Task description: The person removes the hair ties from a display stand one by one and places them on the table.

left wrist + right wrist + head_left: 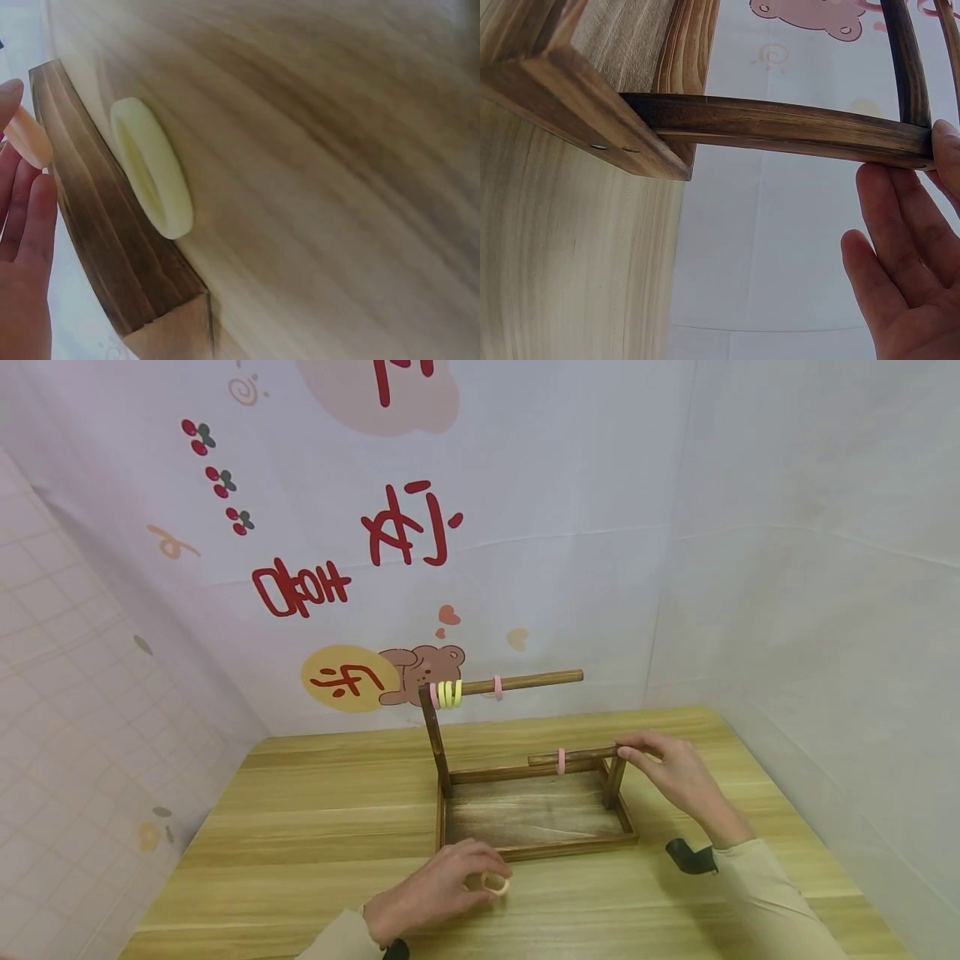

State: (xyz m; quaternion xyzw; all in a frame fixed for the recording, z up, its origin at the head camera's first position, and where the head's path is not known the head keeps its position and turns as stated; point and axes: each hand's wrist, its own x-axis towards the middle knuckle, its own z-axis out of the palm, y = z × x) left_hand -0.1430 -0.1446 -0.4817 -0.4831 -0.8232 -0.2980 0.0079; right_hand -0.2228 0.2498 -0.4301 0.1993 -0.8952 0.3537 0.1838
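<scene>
My left hand (438,885) pinches a pale peach ring (30,140) between thumb and fingertips, just in front of a dark wooden rack. In the left wrist view, a yellow ring (171,184) stands out on the wood surface beside the rack's rail (112,202). At the rack's right side, my right hand (671,772) grips the top of the short post (780,127), where the lower rod (588,756) joins it. One pink ring (561,761) hangs on that rod. Along the upper rod (536,680) hang several yellow rings (449,694) and pink rings (498,687).
The rack's tray base (532,810) sits on the wood-grain table (322,810), with a taller post (435,735) at its left. White printed curtains (570,560) enclose the back and sides. Black wrist devices (692,857) show at both sleeves.
</scene>
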